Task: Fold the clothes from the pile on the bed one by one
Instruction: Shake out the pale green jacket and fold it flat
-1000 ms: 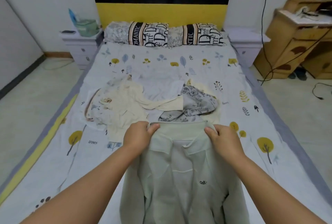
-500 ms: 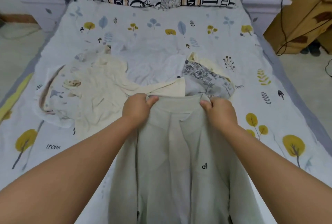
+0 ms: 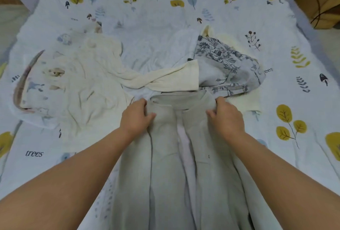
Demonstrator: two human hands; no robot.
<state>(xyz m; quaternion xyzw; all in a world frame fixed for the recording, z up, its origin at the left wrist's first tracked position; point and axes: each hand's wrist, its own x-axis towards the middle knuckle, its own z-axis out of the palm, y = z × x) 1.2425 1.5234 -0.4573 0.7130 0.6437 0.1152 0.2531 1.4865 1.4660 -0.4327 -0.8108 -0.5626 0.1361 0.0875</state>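
One view served here, from a camera worn on the person's head. It looked forward and steeply down along both forearms, which entered from the bottom corners and met near the middle of the frame, where the left hand (image 3: 137,117) and right hand (image 3: 227,117) lay close below the lens. The wide-angle lens bent the bed (image 3: 165,8) outward, so its side edges curved away toward the left and right borders. The far end of the bed ran out at the top edge, while the near garment (image 3: 165,174) filled the lower centre and was cut off by the bottom border. A strip of floor (image 3: 9,19) showed at the left.
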